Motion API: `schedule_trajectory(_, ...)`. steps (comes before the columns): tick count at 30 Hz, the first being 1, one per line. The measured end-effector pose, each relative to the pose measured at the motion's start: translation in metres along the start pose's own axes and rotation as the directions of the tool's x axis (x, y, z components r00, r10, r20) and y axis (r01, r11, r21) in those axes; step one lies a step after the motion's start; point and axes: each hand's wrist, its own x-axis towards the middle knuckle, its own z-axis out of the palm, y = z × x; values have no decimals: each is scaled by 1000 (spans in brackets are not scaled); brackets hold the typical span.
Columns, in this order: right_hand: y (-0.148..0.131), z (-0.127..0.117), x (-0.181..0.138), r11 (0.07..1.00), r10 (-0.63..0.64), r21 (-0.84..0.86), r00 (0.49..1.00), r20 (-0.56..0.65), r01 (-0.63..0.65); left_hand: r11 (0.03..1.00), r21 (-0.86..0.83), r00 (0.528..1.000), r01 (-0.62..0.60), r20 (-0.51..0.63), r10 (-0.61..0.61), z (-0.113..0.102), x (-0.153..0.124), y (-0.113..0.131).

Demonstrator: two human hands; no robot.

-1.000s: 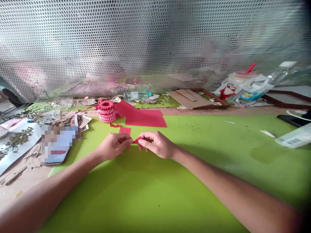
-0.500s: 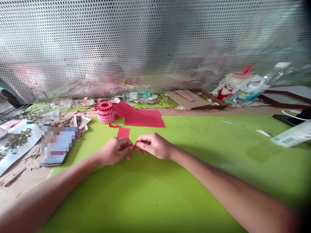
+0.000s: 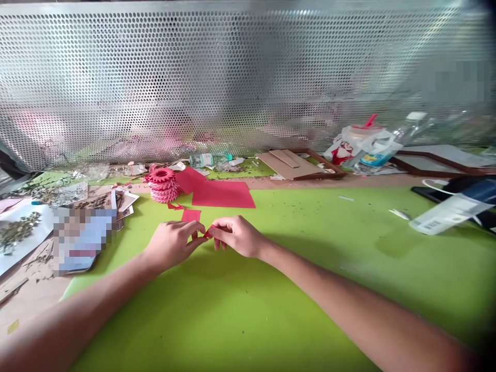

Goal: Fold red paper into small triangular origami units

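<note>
Between my two hands, above the green mat (image 3: pixel 248 310), is a small folded piece of red paper (image 3: pixel 209 232). My right hand (image 3: pixel 238 236) pinches it between thumb and fingers. The fingertips of my left hand (image 3: pixel 174 243) close on its other end. Just behind my left hand lies a small red paper rectangle (image 3: pixel 191 215). Farther back are larger red paper sheets (image 3: pixel 225 194) and a stacked ring of folded red paper (image 3: pixel 163 185). A few small red folded pieces (image 3: pixel 175 206) lie by the stack.
On the left lie a phone (image 3: pixel 83 248) and dried plant bits (image 3: pixel 19 232) on white paper. Along the back stand a plastic bottle (image 3: pixel 209 159), cardboard (image 3: pixel 282 164), wooden frames and a bagged cup (image 3: pixel 360 144). A clear bottle (image 3: pixel 445 213) lies at right, before a perforated metal panel (image 3: pixel 248 77).
The view has shifted, so most things sit slightly farther left. My left fingers have opened out a little around the red piece, while the right hand keeps its pinch.
</note>
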Motion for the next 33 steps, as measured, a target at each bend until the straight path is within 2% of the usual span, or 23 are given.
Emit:
schedule_trajectory(5,4,2,1,1000,18,-9,1000,19,-17,992,106,996,-74,-40,79,0,1,0)
schedule_trajectory(10,11,3,3,997,15,70,999,50,-18,974,191,990,-120,-52,132,-1,-1,-2)
schedule_trajectory(16,13,5,4,994,14,104,998,59,-21,969,228,991,-92,-75,111,1,-2,1)
schedule_trajectory(25,14,5,5,995,15,100,997,74,-23,931,307,977,-196,-23,213,-5,0,2)
schedule_trajectory(33,6,7,1,993,27,-115,998,65,-19,924,330,980,-195,87,177,-6,0,5)
